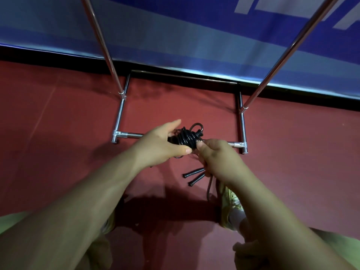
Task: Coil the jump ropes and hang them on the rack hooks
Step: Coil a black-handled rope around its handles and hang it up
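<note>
Black coiled plastic jump rope bundle lies crosswise above the chrome rack base; left hand cradles it, right hand pinches its loose end, handles dangling below.

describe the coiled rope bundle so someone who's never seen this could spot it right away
Start at the chrome rack base standing on the red floor below the blue banner. Over its front bar, two hands meet: the left hand cups the coiled rope bundle while the right hand pinches its end. It is a tight wad of glossy black loops, unlike the two straight black handles hanging below.
</note>
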Motion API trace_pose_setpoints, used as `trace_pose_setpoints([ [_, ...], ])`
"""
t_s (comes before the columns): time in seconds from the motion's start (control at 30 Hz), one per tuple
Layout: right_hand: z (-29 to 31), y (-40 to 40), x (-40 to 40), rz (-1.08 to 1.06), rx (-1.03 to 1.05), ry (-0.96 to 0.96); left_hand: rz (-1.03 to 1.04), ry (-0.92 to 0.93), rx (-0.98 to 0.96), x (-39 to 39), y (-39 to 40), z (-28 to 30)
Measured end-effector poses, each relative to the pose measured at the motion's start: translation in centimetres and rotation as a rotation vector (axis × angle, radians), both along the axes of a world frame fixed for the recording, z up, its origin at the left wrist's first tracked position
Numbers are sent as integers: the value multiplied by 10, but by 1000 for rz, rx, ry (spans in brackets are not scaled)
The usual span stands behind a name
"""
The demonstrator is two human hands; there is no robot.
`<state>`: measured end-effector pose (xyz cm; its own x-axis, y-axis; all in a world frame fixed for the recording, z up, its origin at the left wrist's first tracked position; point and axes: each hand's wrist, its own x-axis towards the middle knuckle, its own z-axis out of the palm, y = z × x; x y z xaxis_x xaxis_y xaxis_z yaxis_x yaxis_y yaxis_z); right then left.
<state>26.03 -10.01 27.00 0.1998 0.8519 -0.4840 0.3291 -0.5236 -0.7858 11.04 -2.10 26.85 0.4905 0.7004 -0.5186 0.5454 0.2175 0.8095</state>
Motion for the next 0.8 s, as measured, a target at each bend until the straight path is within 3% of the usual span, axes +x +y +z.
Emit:
trace_pose_setpoints([
  [0.17, -4, 0, -10, -59, 1, 157, -119, 79, 153, -3, -5, -6],
  [0.33, -6, 0, -9, -38, 98, 27, -120, 101, 152, 1, -8, -5],
  [0.47, 3, 2, 3, -78, 176, 88, 67, -230, -166, 2, -6, 0],
  [0.6, 10, -1, 5, 49, 240, 206, 116, -309, -410, -6, 1, 7],
  [0.7, 9, -3, 4, 160, 243, 222, -34, -246, -719, -12, 5, 17],
  [0.8, 4, -3, 6, 243, 127, 114, -95, -97, -647, -10, 3, 13],
])
